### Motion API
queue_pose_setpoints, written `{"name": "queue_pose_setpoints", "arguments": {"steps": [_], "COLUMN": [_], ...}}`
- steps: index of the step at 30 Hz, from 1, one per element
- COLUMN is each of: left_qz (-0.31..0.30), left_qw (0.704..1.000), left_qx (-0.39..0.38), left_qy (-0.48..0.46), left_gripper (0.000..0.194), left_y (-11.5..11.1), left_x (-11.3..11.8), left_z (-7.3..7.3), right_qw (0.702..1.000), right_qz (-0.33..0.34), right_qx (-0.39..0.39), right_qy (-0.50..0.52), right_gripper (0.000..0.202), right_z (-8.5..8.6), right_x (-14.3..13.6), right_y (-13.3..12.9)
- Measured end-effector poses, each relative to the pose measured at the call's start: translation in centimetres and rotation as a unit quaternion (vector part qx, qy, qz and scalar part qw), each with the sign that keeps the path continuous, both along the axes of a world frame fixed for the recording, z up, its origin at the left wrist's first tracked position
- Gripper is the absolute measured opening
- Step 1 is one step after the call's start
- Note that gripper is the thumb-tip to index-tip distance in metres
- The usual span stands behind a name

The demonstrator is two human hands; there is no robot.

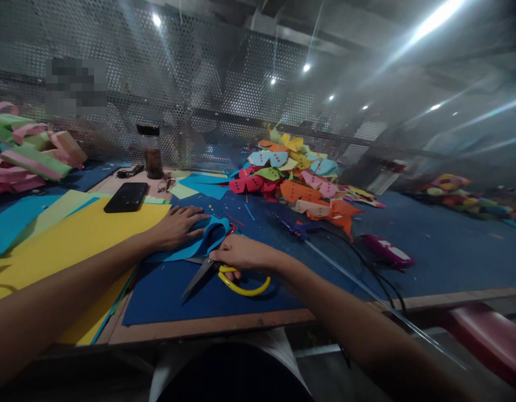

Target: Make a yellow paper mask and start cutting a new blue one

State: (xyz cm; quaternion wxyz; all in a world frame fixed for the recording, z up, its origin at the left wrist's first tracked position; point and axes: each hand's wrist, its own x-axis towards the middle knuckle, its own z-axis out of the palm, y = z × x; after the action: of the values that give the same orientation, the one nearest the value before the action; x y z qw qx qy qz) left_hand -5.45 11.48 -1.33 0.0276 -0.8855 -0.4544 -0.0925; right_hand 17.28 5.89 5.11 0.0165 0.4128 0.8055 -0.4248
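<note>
My left hand [180,226] lies with its fingers spread on a blue paper piece [172,255], beside yellow sheets [86,223]. The right part of the blue paper curls up between my hands. My right hand [241,254] is closed around scissors with yellow handles [250,290]. Their blades are apart, one pointing toward the table's front edge, the other partly under the blue paper. A small red object [232,229] shows just behind my right hand; most of it is hidden.
A black phone [126,197] lies on the yellow sheets, with a jar [152,153] behind it. Colourful paper cutouts [299,178] are heaped at the back. A glue gun [299,230] with a clear stick and a purple object [386,251] lie to the right.
</note>
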Motion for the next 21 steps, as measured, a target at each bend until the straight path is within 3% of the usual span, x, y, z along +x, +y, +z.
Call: {"name": "queue_pose_setpoints", "arguments": {"steps": [12,17,21], "left_qz": [0.003,0.009,0.016], "left_qw": [0.997,0.997,1.0], "left_qx": [-0.068,-0.063,-0.022], "left_qy": [-0.046,-0.038,-0.005], "left_gripper": [0.06,0.065,0.066], "left_y": [-0.5,-1.6,-2.2], "left_x": [-0.7,-1.6,-1.7], "left_z": [1.5,1.0,0.3], "right_qw": [1.0,1.0,1.0], "right_qz": [0.015,0.014,0.007], "right_qx": [-0.004,-0.005,0.003], "right_qy": [0.003,0.018,-0.011], "right_gripper": [0.037,0.031,0.04], "right_z": [-0.4,-0.5,-0.5], "right_x": [0.2,0.2,0.1], "right_y": [0.6,0.7,0.6]}}
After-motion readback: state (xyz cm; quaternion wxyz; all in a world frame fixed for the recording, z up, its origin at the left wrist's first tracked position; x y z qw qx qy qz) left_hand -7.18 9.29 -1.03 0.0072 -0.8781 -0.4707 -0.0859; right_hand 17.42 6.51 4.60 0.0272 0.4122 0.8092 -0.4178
